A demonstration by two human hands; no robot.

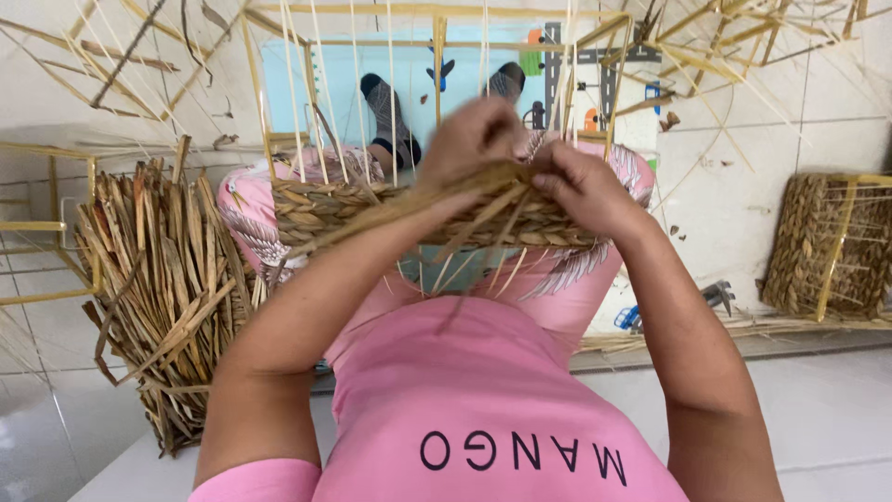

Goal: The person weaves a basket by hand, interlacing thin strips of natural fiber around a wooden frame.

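Scene: A person in a pink shirt weaves dried plant strips, seen from a head camera looking down over the chest and both forearms.
Left hand: The left hand, centre of the frame, is curled over the top edge of the woven band; its fingers are bent and pressed together, gripping a strand of flat straw that runs down toward the lower left.
Right hand: The right hand, just right of centre, touches the left hand at the knuckles; its fingers are folded inward and pinch the straw against the band's upper edge. The fingertips themselves are hidden, so the exact grip cannot be told.
Work piece: The woven band spans the middle of the frame, braided in rows around thin upright stakes of a yellow frame. Loose strand ends hang below the band.
Left of frame: A bundle of dried leaves stands at the left edge, beside part of another yellow frame.
Right of frame: A finished woven basket with yellow bars sits at the right edge, well apart from the hands.
Background: Feet in dark socks rest on a pale blue play mat at the top centre; loose straw lies on the white tiled floor.
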